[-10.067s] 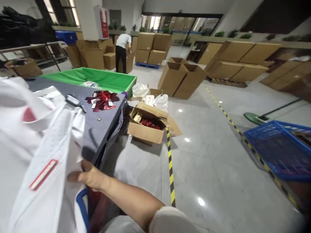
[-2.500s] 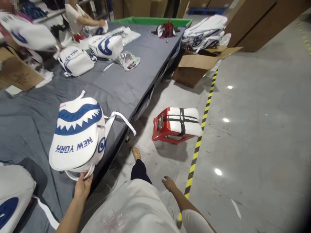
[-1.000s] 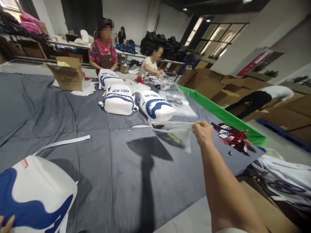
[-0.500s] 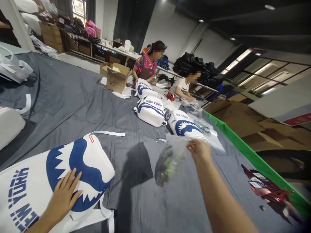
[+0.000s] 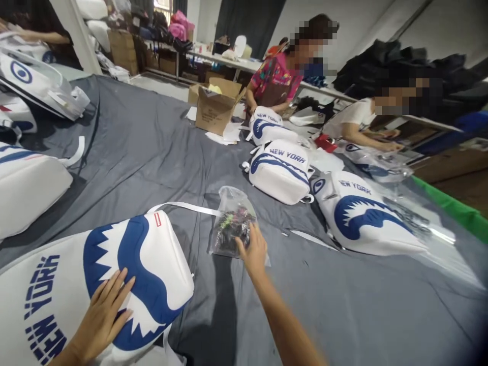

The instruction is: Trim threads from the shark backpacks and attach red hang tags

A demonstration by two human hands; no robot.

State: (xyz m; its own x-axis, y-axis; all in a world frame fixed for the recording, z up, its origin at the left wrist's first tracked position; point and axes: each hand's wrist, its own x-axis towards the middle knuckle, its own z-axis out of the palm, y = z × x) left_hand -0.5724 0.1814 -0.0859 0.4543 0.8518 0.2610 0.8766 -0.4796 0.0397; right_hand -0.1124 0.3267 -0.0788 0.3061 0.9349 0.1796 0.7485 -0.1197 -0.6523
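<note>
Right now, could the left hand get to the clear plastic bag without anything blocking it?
Probably yes. The left hand lies flat on the near white backpack; the plastic bag, under the right hand, lies just past it on bare grey cloth.

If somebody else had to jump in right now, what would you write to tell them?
Left hand: flat, open, on the near white padded backpack with the blue shark mouth.
Right hand: fingers closed on the small clear plastic bag of dark bits, which rests on the grey cloth table beside that backpack.
Done: bag is at the backpack.
Left: bag is not yet in or on the backpack.
</note>
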